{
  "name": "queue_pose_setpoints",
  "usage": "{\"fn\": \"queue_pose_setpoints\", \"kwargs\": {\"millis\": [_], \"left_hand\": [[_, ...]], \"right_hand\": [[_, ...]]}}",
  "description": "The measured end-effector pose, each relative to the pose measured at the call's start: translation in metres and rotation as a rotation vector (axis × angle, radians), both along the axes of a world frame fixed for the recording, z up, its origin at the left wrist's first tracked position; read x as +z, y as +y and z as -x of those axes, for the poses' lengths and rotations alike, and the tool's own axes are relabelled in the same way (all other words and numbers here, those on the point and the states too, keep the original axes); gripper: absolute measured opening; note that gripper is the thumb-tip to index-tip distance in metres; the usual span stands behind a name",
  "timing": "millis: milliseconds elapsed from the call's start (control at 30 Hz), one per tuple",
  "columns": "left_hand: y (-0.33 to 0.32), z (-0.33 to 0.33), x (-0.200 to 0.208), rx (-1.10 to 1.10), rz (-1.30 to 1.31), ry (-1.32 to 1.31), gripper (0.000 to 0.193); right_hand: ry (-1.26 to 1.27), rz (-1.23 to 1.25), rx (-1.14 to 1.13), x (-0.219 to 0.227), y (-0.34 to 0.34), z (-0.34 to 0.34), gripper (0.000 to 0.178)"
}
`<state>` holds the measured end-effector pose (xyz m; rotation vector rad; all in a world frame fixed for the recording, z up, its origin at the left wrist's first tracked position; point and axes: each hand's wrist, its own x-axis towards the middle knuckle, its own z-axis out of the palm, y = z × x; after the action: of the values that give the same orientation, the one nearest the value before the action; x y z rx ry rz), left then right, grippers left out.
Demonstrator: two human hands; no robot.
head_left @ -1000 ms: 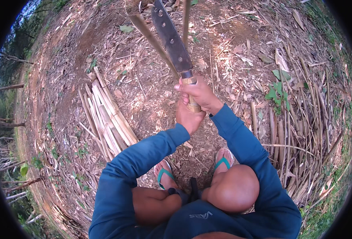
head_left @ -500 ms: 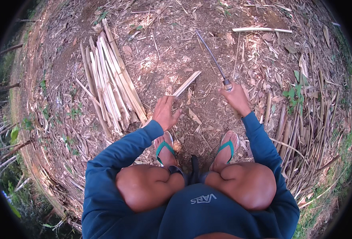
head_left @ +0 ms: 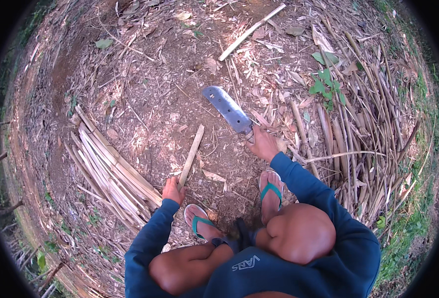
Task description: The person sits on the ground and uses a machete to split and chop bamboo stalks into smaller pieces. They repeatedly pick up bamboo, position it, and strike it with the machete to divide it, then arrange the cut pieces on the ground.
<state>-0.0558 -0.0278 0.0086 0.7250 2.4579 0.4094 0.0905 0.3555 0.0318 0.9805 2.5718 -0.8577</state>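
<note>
My right hand is wrapped round the handle of a machete. Its wide metal blade, with several holes in it, lies flat to my view and points up and left. Lower on the left, my left hand is closed on the near end of a split wooden stick. The stick slants away from me, apart from the blade. Just left of that hand lies a bundle of pale split sticks on the ground.
My sandalled feet are planted between the hands and my knees. To the right lies a large pile of thin brown sticks, with a small green plant beside it. One pale split stick lies farther off among dry leaves.
The machete has turned from edge-on to showing its broad side, its tip swung left. My left hand has drawn nearer and left with the stick. The whole view has turned.
</note>
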Motion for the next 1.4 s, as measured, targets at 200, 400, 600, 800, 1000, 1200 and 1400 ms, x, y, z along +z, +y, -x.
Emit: {"fn": "queue_pose_setpoints", "kwargs": {"millis": [200, 400, 600, 800, 1000, 1200, 1400], "left_hand": [[-0.018, 0.007, 0.004, 0.128, -0.162, -0.166, 0.026], [0.03, 0.033, 0.072, 0.535, -0.463, -0.403, 0.024], [0.074, 0.078, 0.105, 0.868, -0.72, -0.529, 0.032], [0.109, 0.13, 0.097, 1.015, -0.968, -0.924, 0.046], [0.099, 0.151, 0.07, 0.883, -1.234, -1.406, 0.056], [0.124, 0.134, 0.078, 0.895, -1.273, -1.288, 0.057], [0.125, 0.108, 0.087, 0.791, -1.45, -1.303, 0.054]], "right_hand": [[0.381, -0.114, 0.022, 0.009, 0.067, 0.053, 0.034], [0.465, 0.674, -0.6, -0.037, 0.208, 0.21, 0.039], [0.335, 0.512, -0.727, -0.042, 0.201, 0.278, 0.036], [0.844, 0.635, -0.686, -0.038, 0.163, 0.238, 0.02], [0.644, 0.826, -0.48, 0.019, 0.007, 0.115, 0.03], [0.623, 0.72, -0.11, 0.065, -0.085, 0.042, 0.03], [0.552, 0.532, 0.108, 0.095, -0.119, 0.033, 0.049]]}}
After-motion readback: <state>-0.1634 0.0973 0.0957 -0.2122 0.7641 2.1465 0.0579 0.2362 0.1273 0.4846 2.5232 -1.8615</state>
